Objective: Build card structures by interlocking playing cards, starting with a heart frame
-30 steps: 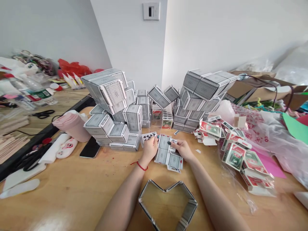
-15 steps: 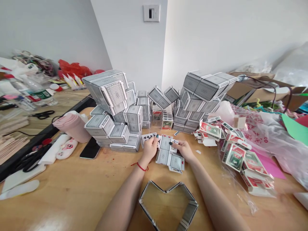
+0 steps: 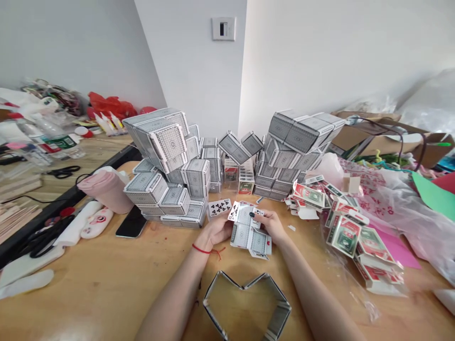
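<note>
A piece of joined playing cards (image 3: 243, 232), mostly showing grey patterned backs, is held between my two hands. My left hand (image 3: 217, 231), with a red string bracelet at the wrist, is at its left edge, the fingers partly hidden beneath. My right hand (image 3: 270, 223) pinches its right side, the dark-nailed thumb lying on top. Black club faces show at both upper corners of the piece. Beyond my left hand, a loose club card (image 3: 219, 207) lies face up on the table. Between my forearms stands a heart-shaped card frame (image 3: 282, 310), open in the middle.
Stacked card-covered blocks stand at left (image 3: 147, 187) and right (image 3: 295, 130), with a V-shaped card piece (image 3: 236, 148) between. Opened card boxes (image 3: 346, 232) are heaped at right. A phone (image 3: 131, 221), pink roll (image 3: 106, 187) and scissors (image 3: 50, 237) lie at left.
My left hand has shifted lower, its thumb leaving the top of the cards and its palm turning under their left edge. My right hand keeps its pinch. The view has tilted slightly.
</note>
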Demonstrator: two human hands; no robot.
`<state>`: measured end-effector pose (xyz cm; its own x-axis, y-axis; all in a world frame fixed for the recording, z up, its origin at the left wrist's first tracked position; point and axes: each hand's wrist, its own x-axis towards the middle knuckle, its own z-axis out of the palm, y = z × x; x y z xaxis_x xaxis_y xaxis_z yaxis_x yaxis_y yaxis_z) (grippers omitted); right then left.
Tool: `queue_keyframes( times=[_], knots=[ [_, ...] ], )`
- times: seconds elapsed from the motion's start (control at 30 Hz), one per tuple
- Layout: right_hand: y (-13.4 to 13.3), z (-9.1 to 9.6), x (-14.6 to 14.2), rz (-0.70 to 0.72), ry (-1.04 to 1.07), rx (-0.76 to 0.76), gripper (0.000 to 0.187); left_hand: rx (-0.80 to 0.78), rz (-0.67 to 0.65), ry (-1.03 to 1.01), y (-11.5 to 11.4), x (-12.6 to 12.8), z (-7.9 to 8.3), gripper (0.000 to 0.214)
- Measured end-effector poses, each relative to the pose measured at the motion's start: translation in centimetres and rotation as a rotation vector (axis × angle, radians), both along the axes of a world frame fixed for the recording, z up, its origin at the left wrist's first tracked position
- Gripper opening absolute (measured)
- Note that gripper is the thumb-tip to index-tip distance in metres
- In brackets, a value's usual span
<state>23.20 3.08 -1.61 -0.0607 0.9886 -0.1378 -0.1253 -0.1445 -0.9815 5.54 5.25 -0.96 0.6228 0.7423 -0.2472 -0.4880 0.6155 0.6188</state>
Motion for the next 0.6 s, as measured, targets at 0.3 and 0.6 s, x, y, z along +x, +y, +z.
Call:
queue_keyframes(
  times=[0.3,0.6],
  knots=[
    [0.20,-0.35,0.13,0.003,-0.016,0.018,0.037,-0.064,0.040,0.068,0.16,0.05,-0.71,0.007],
    [0.36,-0.66,0.14,0.018,-0.051,0.019,0.035,0.095,0.171,0.362,0.21,0.47,0.11,0.013]
  ],
)
